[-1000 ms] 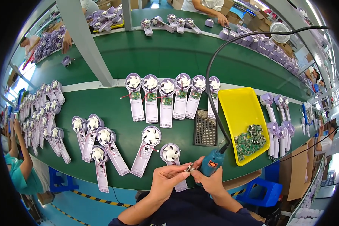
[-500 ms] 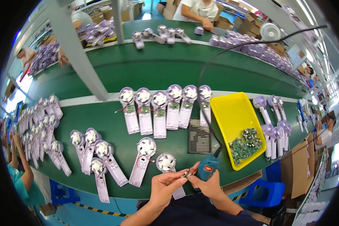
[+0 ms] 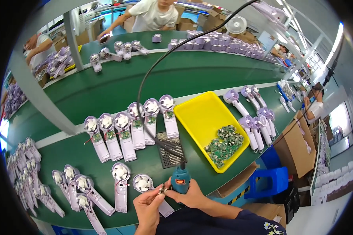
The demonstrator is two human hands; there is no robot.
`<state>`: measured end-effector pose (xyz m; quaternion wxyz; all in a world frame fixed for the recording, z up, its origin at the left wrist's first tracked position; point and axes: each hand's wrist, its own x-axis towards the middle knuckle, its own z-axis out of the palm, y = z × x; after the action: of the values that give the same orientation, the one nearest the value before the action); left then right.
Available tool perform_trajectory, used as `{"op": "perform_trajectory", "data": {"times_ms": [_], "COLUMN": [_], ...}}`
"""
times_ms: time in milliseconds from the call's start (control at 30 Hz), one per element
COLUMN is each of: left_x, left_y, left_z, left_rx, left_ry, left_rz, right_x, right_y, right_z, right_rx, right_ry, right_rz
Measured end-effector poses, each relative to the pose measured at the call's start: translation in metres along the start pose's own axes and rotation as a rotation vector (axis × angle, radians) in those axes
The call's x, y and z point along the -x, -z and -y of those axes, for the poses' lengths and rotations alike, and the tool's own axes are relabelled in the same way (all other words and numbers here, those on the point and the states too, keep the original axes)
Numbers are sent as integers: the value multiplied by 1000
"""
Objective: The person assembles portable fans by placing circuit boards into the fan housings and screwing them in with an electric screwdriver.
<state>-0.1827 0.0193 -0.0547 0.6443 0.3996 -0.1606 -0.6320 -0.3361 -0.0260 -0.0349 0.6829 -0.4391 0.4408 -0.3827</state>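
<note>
My left hand (image 3: 148, 204) is closed, pinching a small metallic part (image 3: 162, 190) whose exact kind is too small to make out. In my right hand (image 3: 193, 197) is a teal electric screwdriver (image 3: 180, 180), its black cord rising from the top. The right fingertips also meet the small part beside the left ones. Just behind and partly under my hands lies a lilac handheld-fan half (image 3: 142, 183) with a white impeller; its handle is partly covered. Another open fan half (image 3: 121, 184) lies to its left.
A yellow tray (image 3: 192, 117) of green circuit boards (image 3: 224, 145) stands right of a dark screw grid (image 3: 170, 150). Several fan halves with boards (image 3: 123, 137) line the back. Closed fans (image 3: 259, 125) lie right; a blue stool (image 3: 268, 184) stands below. The cord (image 3: 142, 86) arches overhead.
My view has swung to the right, so the bench contents sit farther left. Both hands stay together at the small part. Across the bench, a person now reaches out sideways.
</note>
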Motion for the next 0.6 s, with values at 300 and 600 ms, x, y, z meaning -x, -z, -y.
{"op": "perform_trajectory", "data": {"times_ms": [300, 600], "left_x": [1, 18], "left_y": [3, 7], "left_z": [-23, -17], "left_rx": [-439, -1025], "left_ry": [-308, -692], "left_rz": [85, 225], "right_x": [1, 11], "right_y": [16, 11], "right_z": [27, 28], "right_rx": [191, 270], "right_ry": [-59, -158], "right_rz": [97, 12]}}
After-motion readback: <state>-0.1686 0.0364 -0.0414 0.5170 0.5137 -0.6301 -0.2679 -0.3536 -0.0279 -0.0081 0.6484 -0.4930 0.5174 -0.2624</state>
